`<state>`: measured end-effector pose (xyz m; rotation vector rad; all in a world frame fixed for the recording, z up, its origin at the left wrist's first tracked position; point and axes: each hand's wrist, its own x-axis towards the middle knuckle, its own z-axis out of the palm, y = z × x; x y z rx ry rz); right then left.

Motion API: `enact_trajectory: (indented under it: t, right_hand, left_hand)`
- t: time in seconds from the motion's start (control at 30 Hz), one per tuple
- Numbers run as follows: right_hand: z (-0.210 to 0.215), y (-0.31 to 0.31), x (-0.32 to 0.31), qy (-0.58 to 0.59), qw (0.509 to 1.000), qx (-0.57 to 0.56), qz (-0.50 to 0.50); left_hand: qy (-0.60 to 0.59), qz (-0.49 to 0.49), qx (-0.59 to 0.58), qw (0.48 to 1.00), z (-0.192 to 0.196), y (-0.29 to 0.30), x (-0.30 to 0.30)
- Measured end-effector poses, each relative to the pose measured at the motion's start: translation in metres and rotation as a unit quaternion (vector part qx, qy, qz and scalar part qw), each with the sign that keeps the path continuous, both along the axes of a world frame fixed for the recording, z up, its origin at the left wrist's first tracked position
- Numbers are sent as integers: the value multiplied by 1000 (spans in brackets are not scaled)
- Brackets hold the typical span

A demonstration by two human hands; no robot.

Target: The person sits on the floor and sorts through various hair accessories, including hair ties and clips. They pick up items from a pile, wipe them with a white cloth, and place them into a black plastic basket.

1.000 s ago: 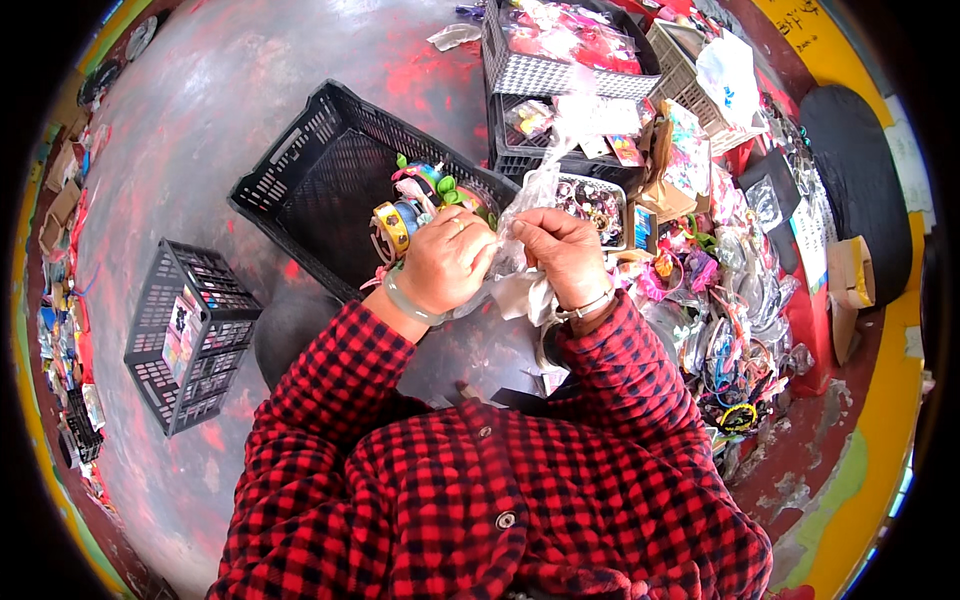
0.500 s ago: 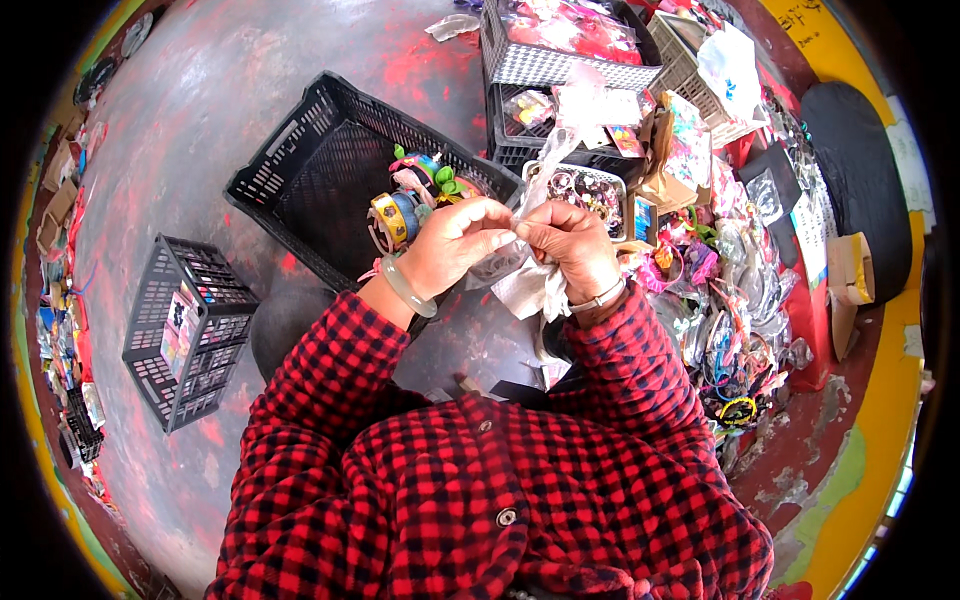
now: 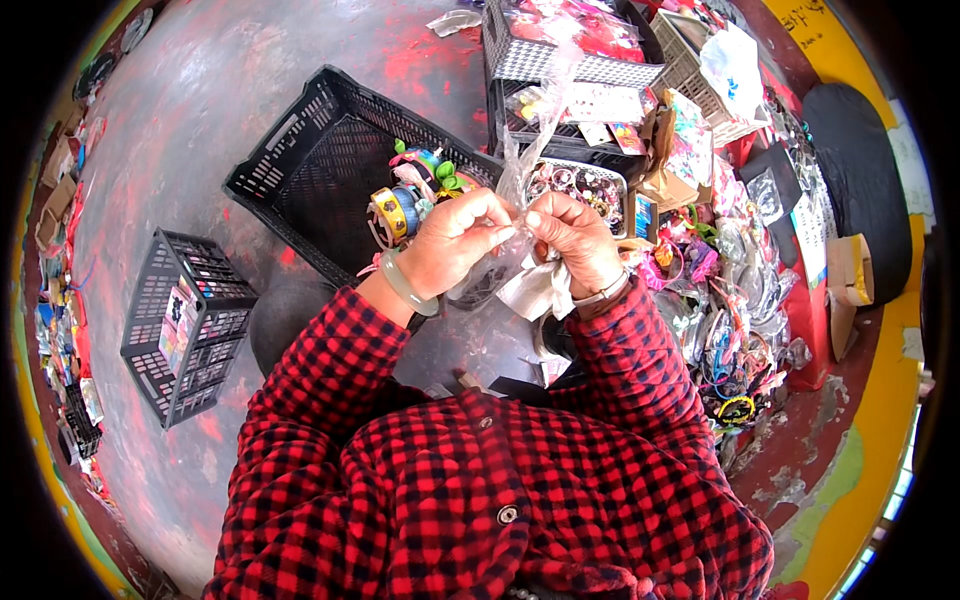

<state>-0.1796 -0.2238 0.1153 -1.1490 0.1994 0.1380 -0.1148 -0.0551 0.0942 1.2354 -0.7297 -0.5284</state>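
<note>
A thin, clear plastic bag (image 3: 528,160) is stretched between my hands, its upper part rising loosely and its lower part hanging below my fingers. My left hand (image 3: 452,242), with a pale bangle at the wrist, pinches the plastic between thumb and fingertips. Close beside it my right hand (image 3: 582,245) pinches the same plastic. A crumpled white cloth or paper (image 3: 538,290) hangs under my right hand; what holds it is hidden. Just beyond my left hand, colourful headbands (image 3: 398,212) lie bunched in a black plastic crate (image 3: 270,160).
A smaller black crate (image 3: 190,330) stands at the left. Stacked crates (image 3: 515,68) hold packaged goods at the far side. A white basket (image 3: 622,200) contains small hair accessories. Heaped bagged accessories (image 3: 720,330) cover the right side, near a cardboard box (image 3: 850,270).
My fingertips have drawn slightly apart, showing more plastic between them. The bag's upper part has shifted a little left. The crates have stayed in place.
</note>
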Motion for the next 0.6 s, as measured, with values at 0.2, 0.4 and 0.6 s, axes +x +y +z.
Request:
enact_trajectory:
  t: [0.2,0.4,0.6]
  right_hand:
    - [-1,-9,2,-43,990,-129,39]
    - [-4,-2,0,-77,981,-175,22]
    - [-5,-1,1,-48,977,-206,-9]
  left_hand:
    - [-166,58,82,981,14,6,0]
    - [-120,87,36,988,1,3,-1]
    - [-116,104,27,987,-1,2,1]
